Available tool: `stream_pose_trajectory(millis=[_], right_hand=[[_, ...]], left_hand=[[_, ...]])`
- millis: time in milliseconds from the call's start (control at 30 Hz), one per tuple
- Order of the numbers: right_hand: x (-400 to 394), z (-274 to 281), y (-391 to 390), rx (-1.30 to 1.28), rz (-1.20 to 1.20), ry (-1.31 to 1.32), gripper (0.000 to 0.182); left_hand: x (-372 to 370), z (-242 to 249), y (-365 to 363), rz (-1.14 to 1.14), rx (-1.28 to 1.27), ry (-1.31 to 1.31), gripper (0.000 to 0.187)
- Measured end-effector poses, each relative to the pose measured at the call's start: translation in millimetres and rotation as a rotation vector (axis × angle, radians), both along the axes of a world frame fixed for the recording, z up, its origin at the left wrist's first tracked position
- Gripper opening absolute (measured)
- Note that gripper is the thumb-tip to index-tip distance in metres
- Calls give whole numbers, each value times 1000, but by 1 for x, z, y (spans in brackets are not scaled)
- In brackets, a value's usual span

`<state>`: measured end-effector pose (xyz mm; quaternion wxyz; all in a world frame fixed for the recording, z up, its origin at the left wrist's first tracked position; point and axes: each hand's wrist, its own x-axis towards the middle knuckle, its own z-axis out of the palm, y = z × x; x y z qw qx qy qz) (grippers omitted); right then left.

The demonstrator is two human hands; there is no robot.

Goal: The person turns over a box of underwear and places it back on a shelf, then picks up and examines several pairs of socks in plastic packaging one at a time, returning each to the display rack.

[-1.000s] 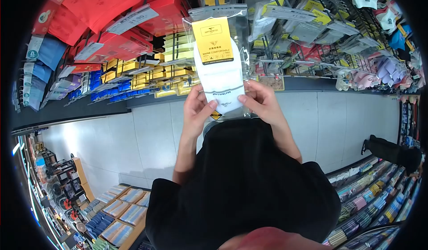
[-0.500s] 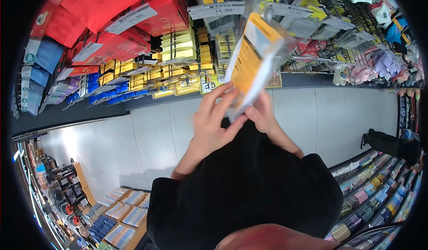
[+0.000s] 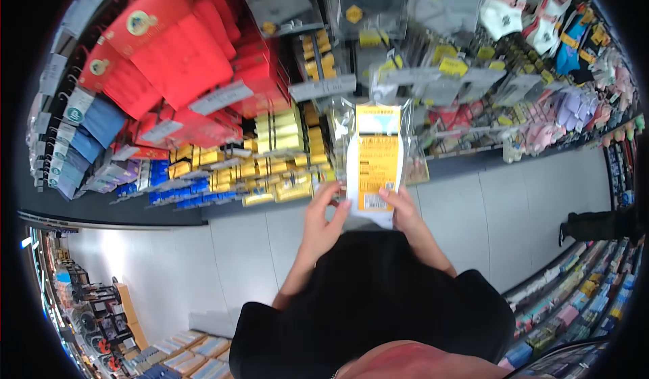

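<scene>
A clear plastic packet [image 3: 378,156] is held upright in front of my body. Inside it is something white, behind a yellow-orange label with printed text and a barcode near the bottom. My right hand [image 3: 407,215] grips the lower right side, its thumb lying over the label and the other fingers hidden behind. At the lower left edge, my left hand [image 3: 326,220] has its fingers curled and its thumb and fingertips against the plastic.
Ahead, racks carry red packages [image 3: 182,48], yellow boxes [image 3: 277,132], grey packets [image 3: 368,4] and white socks [image 3: 503,4]. Price tags [image 3: 321,88] line the rails. Pale floor tiles [image 3: 236,257] lie below. A person in dark trousers [image 3: 598,225] is at the right, near shelves of small goods [image 3: 574,304].
The packet has turned from a slant to upright, its label now facing me. My left hand has shifted from across its lower front to its left edge. My view has tilted up towards the racks.
</scene>
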<state>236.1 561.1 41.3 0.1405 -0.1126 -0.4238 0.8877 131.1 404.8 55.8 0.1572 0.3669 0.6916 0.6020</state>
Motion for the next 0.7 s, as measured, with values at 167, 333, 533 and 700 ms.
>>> stream_pose_trajectory(millis=[167,333,533,700], right_hand=[[-7,2,6,43,0,13,38],[-13,26,17,226,-6,61,33],[-23,51,19,438,-251,192,34],[-18,70,16,796,-553,185,49]], left_hand=[[2,3,8,-133,61,-274,26],[-4,15,16,-163,213,-418,24],[-11,41,28,-118,281,-302,23],[-10,55,36,135,232,49,25]])
